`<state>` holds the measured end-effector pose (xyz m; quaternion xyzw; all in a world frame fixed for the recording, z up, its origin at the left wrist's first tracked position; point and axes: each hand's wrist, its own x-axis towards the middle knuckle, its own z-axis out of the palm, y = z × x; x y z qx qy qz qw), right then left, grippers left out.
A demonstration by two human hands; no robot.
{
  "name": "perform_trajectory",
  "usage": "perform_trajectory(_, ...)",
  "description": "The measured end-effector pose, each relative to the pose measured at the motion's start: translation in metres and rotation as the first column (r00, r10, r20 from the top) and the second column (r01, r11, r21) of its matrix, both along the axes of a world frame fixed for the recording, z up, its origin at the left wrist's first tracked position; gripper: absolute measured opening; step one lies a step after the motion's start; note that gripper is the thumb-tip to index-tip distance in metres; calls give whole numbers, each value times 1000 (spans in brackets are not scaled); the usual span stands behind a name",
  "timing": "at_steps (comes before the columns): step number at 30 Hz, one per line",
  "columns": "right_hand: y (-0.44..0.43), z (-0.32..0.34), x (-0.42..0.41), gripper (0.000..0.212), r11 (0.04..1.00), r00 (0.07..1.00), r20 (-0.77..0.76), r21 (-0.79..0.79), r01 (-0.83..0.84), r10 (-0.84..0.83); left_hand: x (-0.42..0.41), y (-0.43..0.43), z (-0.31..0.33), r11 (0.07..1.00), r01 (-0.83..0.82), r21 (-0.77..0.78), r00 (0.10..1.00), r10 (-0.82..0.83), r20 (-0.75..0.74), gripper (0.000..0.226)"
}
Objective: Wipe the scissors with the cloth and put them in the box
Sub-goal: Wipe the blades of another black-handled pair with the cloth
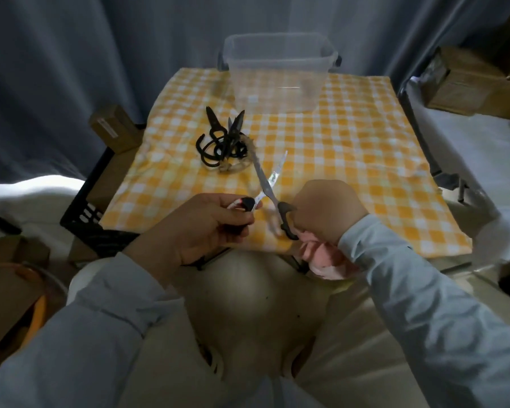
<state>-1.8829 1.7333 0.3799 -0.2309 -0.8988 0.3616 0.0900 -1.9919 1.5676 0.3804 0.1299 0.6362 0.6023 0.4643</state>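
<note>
Left hand point(206, 228) pinches one scissors point(266, 184) handle; right hand point(327, 210) clutches cloth point(324, 257).

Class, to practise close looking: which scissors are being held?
The silver-bladed pair, gripped by left hand and right hand; the black pairs lie heaped on the table, untouched.

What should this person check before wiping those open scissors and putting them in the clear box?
1. Left hand grips one handle of the open scissors: ok.
2. Right hand at the other handle, gripping the pink cloth: ok.
3. Cloth on the blades: not ok, it hangs bunched below the hand.
4. Clear box open on top: ok.
5. Blades already clean: cannot tell.
</note>
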Motion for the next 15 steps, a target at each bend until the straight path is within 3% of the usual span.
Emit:
perform_trajectory(4,-13,-3,2,16,993,994,2,41,-108,108,13,-11,-1,998,-52,-32,999,52,0,9)
perform_trajectory(6,-20,-3,2,16,989,988,41,12,-148,148,23,-13,-8,993,-105,-44,990,101,-99,18)
perform_trajectory(9,-13,5,2,17,998,998,52,-51,-43,46,31,-18,-22,981,-188,-44,969,178,-172,30)
perform_trajectory(11,-6,15,3,15,970,992,-59,-223,96,-111,34,-21,-29,977,-212,-35,970,206,-127,28)
perform_trajectory(13,-5,25,3,22,869,961,-177,-484,101,-211,37,-23,-35,970,-243,-22,966,240,-93,25)
perform_trajectory(14,-7,28,4,29,854,958,-209,-516,64,-198,39,-23,-37,966,-257,-11,963,256,-82,24)
perform_trajectory(15,-9,27,4,34,895,967,-223,-446,14,-127,41,-22,-38,965,-264,-3,962,263,-72,23)
